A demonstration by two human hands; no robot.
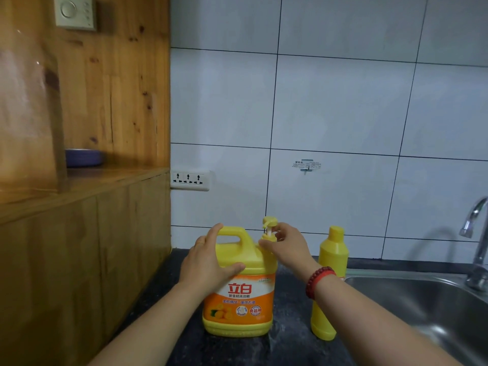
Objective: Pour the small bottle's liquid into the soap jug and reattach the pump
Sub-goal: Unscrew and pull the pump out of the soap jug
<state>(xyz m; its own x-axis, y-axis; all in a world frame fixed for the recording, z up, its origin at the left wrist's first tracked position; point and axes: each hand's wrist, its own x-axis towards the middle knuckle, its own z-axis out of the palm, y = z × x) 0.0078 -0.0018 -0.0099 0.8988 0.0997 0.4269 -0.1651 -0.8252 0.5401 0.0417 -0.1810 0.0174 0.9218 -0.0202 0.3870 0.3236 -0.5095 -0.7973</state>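
We see the soap jug (239,291) standing upright on the dark desk (287,347), near the wooden cabinet (79,247) on its left. It is yellow with an orange label that carries printed characters. The pump (270,228) sits in the jug's neck, its yellow head raised on a white stem.

Our left hand (208,260) lies on the jug's shoulder beside the handle; its grip is spread, thumb across the front, fingers (215,229) curled over the top of the handle. A ring shows on one finger. Our right hand (286,247) is at the pump's collar, its grip pinching the collar between thumb and fingertips. A red bead bracelet (318,280) circles that wrist.

The small bottle (330,283), yellow and capped, stands upright on the desk just to the right of the jug, partly behind our right forearm, apart from the jug.

Further right we see a steel sink (412,294) with a tap (478,233) at its far edge. Behind everything is a white tiled wall (330,107) with a socket strip (190,179) low on it. On the cabinet shelf lies a blue dish (84,157).
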